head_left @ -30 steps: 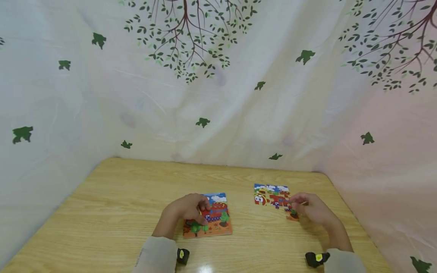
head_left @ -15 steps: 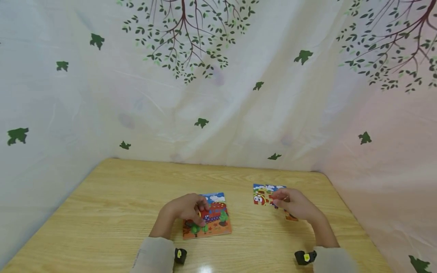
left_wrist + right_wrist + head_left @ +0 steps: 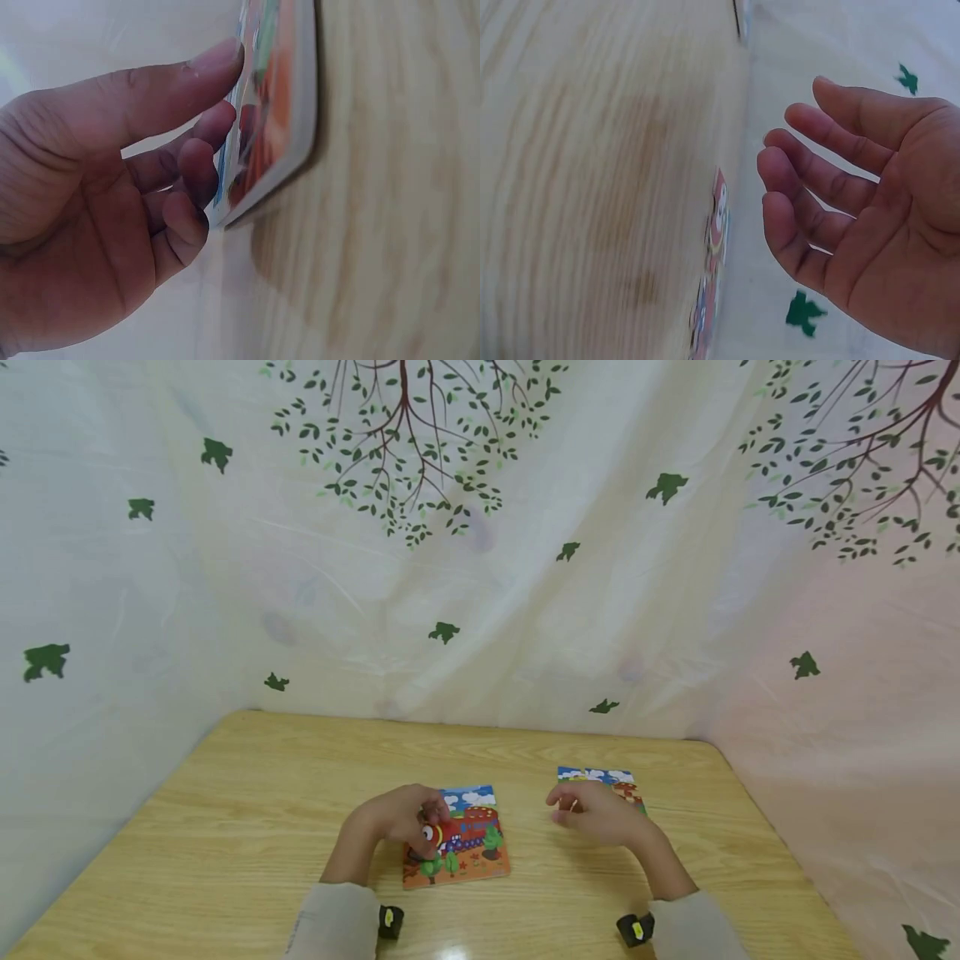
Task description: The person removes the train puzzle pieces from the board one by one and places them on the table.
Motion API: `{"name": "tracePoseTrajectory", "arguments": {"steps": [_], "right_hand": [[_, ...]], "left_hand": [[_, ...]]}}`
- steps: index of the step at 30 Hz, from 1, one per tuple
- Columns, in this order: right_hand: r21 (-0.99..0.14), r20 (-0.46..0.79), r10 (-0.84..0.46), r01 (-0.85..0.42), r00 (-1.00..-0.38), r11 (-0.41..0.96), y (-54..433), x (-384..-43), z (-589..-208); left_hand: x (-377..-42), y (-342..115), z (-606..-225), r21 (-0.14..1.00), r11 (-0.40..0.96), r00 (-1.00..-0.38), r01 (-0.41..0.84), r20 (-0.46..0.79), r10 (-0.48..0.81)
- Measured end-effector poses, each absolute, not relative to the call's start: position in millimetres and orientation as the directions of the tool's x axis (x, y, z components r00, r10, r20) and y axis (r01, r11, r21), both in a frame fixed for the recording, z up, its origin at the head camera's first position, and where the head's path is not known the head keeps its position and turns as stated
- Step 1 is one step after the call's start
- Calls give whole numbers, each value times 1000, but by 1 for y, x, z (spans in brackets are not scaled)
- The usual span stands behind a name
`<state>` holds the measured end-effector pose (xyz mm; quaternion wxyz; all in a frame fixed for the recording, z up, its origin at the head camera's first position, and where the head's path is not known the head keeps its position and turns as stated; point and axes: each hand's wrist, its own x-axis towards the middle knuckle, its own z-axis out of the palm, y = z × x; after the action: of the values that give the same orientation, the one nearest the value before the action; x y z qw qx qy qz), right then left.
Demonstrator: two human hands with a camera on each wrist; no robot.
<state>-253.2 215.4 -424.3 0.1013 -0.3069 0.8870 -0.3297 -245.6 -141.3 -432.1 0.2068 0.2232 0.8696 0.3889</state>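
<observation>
A square picture puzzle board (image 3: 480, 860) with a red train, trees and clouds lies left of the table's middle. My left hand (image 3: 392, 817) hovers at its left side, thumb and fingers loosely bent. In the left wrist view the thumb tip overlaps the board (image 3: 274, 127); whether it touches is unclear. Nothing sits between those fingers. To the right, loose jigsaw pieces (image 3: 600, 775) lie grouped, partly hidden behind my right hand (image 3: 600, 814). In the right wrist view that hand (image 3: 855, 210) is bare, fingers relaxed and apart from the pieces (image 3: 718, 217).
A wood-grain table (image 3: 247, 827) carries everything. Behind and beside it hangs a pale curtain (image 3: 360, 610) printed with branches and green leaf shapes. Black bands with yellow marks sit at both wrists.
My right hand has moved left from the right-hand pieces across the group to its left edge. The left hand has shifted slightly left, showing more of the train's face on the board.
</observation>
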Motion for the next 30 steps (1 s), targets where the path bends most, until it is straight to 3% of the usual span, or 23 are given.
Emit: {"name": "tracePoseTrajectory", "arguments": {"steps": [9, 18, 30], "right_hand": [[-554, -39, -724, -588, -689, 589, 170, -255, -424], [-532, -68, -765, -625, -641, 571, 129, -247, -426], [-326, -74, -829, -772, -554, 546, 100, -241, -432]], "left_hand": [[-245, -146, -431, 780, 591, -814, 205, -199, 545], [-247, -147, -432, 786, 582, -807, 210, -196, 557], [-249, -148, -435, 774, 597, -808, 210, -207, 552]]}}
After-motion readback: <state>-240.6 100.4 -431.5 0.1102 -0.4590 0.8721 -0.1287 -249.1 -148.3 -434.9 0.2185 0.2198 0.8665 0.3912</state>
